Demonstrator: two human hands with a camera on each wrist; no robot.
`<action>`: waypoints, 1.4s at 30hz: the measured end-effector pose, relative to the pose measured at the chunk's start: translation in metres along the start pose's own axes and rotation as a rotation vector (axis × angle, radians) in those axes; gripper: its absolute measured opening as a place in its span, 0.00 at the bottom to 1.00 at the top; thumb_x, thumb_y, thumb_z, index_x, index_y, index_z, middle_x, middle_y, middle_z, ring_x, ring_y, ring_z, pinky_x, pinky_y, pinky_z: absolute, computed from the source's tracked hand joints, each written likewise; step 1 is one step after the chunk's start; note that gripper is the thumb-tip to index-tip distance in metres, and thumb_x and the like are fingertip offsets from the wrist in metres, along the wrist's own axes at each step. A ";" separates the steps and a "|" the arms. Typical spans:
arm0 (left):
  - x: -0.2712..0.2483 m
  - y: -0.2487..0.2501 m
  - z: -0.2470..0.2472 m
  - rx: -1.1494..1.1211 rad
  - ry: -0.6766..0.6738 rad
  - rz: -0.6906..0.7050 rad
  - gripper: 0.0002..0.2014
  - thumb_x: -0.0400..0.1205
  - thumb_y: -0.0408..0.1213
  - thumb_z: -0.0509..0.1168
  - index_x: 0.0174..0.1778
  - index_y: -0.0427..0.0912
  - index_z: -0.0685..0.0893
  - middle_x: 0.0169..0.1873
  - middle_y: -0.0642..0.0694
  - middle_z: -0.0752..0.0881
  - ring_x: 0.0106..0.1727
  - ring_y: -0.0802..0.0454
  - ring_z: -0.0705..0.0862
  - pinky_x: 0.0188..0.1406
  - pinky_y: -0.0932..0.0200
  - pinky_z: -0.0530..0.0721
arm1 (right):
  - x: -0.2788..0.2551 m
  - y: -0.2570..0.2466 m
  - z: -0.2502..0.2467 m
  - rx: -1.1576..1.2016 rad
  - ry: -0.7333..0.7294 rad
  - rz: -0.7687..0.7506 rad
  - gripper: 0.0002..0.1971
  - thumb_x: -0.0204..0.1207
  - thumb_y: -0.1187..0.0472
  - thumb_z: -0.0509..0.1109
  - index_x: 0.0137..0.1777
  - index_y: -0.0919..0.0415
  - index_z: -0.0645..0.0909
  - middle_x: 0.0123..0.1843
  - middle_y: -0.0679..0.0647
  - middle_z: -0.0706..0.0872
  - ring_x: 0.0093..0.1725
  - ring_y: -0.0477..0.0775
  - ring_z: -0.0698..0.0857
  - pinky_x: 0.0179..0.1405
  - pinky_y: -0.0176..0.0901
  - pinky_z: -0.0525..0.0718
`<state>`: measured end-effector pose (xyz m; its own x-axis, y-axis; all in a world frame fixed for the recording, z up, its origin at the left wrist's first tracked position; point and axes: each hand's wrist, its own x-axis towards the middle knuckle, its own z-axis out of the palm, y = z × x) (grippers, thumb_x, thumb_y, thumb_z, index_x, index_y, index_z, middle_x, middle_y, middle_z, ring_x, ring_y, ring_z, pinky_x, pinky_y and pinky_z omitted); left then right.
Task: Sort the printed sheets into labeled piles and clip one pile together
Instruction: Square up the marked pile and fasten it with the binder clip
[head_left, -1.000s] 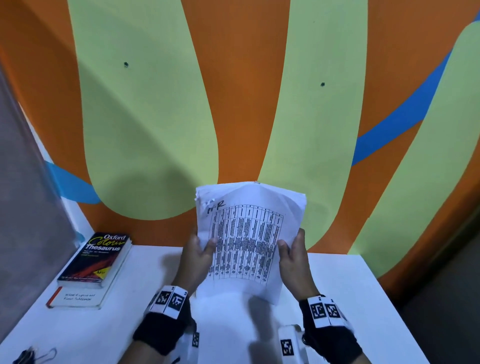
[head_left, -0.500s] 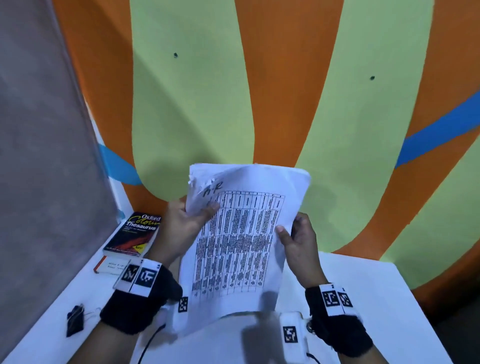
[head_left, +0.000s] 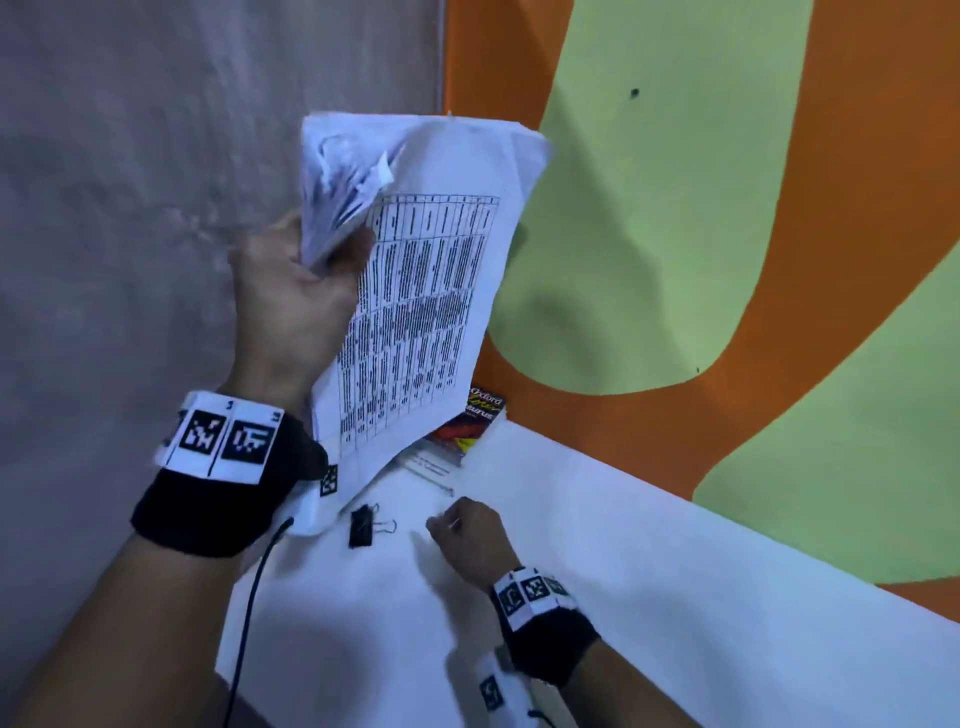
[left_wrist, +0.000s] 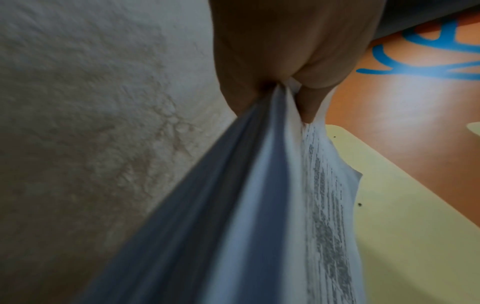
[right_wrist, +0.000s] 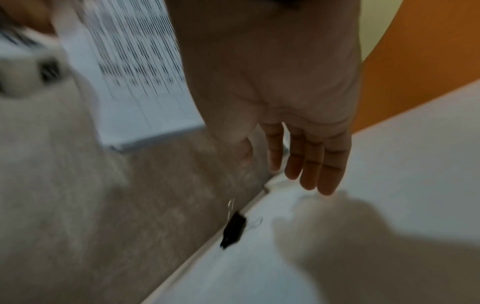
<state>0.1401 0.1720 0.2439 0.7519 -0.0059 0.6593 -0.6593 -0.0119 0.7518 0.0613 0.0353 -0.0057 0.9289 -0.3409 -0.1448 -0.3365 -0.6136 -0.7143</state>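
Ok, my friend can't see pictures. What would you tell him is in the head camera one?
A left hand holds up a stack of printed sheets by one edge. The right hand reaches down over a white table beside a black clip, with a book by the painted wall.

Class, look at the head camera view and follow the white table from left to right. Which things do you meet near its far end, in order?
Small black binder clip with wire handles → the person's right hand, with the dark Oxford thesaurus book farther back by the orange wall.
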 end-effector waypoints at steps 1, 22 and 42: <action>0.002 0.000 -0.005 0.012 0.023 0.004 0.07 0.77 0.41 0.72 0.35 0.59 0.87 0.31 0.64 0.86 0.35 0.58 0.83 0.35 0.54 0.83 | 0.008 -0.006 0.012 -0.002 -0.016 0.025 0.17 0.79 0.47 0.64 0.41 0.63 0.78 0.41 0.62 0.85 0.52 0.63 0.85 0.40 0.43 0.74; 0.005 -0.033 -0.026 0.027 -0.040 -0.030 0.09 0.77 0.43 0.73 0.39 0.67 0.86 0.32 0.71 0.87 0.39 0.58 0.88 0.43 0.46 0.89 | 0.013 -0.028 0.008 0.992 -0.289 0.493 0.10 0.65 0.60 0.74 0.39 0.68 0.82 0.35 0.64 0.81 0.35 0.61 0.80 0.48 0.60 0.79; -0.126 -0.017 0.161 -0.394 -0.809 -0.374 0.03 0.75 0.34 0.71 0.36 0.41 0.88 0.30 0.63 0.90 0.35 0.70 0.87 0.35 0.78 0.80 | -0.188 0.071 -0.265 0.731 0.545 -0.355 0.14 0.58 0.54 0.85 0.31 0.64 0.89 0.54 0.63 0.87 0.64 0.66 0.83 0.61 0.54 0.78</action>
<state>0.0571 0.0122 0.1454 0.5911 -0.7563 0.2803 -0.2209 0.1824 0.9581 -0.1781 -0.1330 0.1517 0.6973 -0.6167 0.3653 0.2980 -0.2141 -0.9303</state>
